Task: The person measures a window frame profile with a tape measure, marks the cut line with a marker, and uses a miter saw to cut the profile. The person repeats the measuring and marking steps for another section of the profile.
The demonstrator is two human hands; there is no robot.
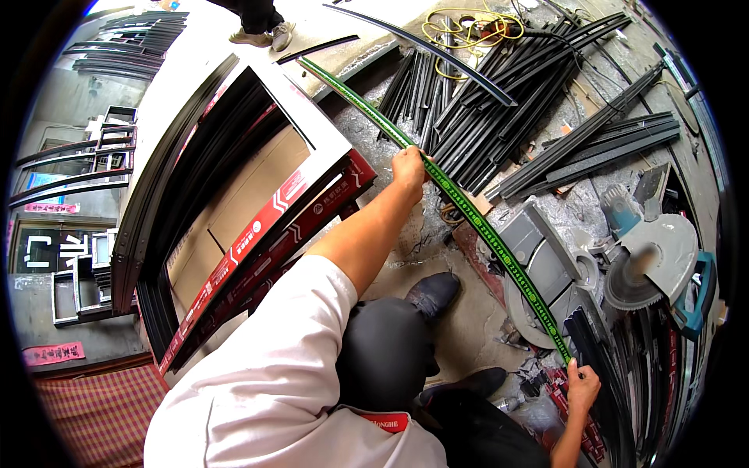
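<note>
A long green measuring tape [499, 246], covered in small markings, runs slantwise from the upper middle down to the lower right. My left hand [408, 168] is closed around it partway along, arm stretched forward. The tape carries on past that hand toward the far side. At its near right end my right hand [582, 384] pinches the tape between thumb and fingers. Whether a tape case or a bar lies within the right hand's grip is hidden. Beside my left forearm stands a stack of dark frames [226, 148] with red and white wrapping.
A cut-off saw [636, 277] with a round toothed blade stands at right, next to the tape. Beyond lie piles of black metal profiles [507, 109] and a yellow cord [468, 35]. Another person's shoes [265, 37] show at the top. My dark shoe [434, 296] is on the floor.
</note>
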